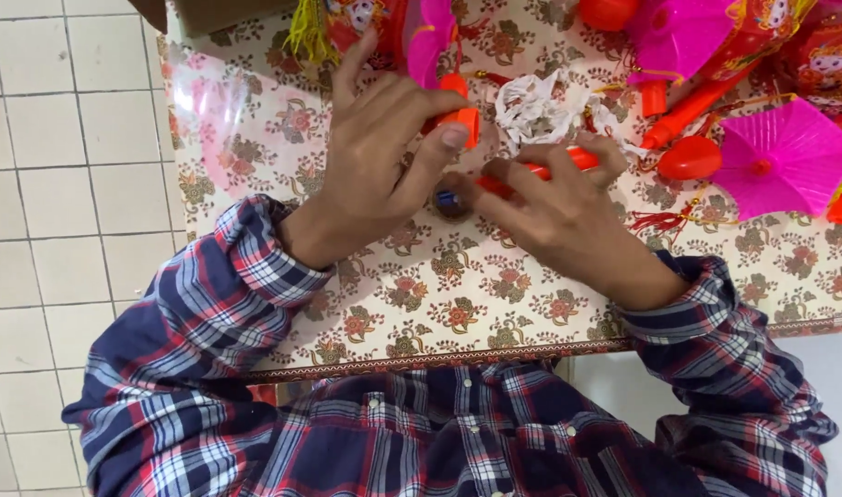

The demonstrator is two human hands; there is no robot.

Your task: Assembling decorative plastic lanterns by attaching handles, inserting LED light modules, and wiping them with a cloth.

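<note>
Left grip: the left hand (pixel 375 156) pinches an orange cap (pixel 460 118) between thumb and curled fingers, closed on it; the index finger sticks out toward 12 o'clock.
Right grip: the right hand (pixel 559 216) is closed around a thin orange stick (pixel 561 164), fingers wrapped over its middle, thumb underneath.
Stick: lies near desk centre, running from 8 o'clock up to 2 o'clock, just off the cap's 5 o'clock side.
Stick end: a small dark round piece with a blue spot (pixel 451 199) sits at the lower tip between the two hands; what it is I cannot tell, as the fingers blur it.
Handling: stick and cap look like thin moulded plastic, so likely light, stiff, smooth and somewhat slippery, and apt to snap if bent. Best held on the bare shaft close to the joining end, with the cap pinched by its sides.
Near: a white crinkled wad (pixel 536 109) touches the stick at 12 o'clock.
Further: pink paper parasols (pixel 782 156) and loose orange bulbs (pixel 690 158) at 2 to 3 o'clock, a red tassel (pixel 662 221) at 3.
Desk: a floral-patterned desk (pixel 458 304) carries it all; white floor tiles (pixel 62 202) at 9 o'clock.
Sleeves: plaid shirt (pixel 255 304), blue, red and white.
</note>
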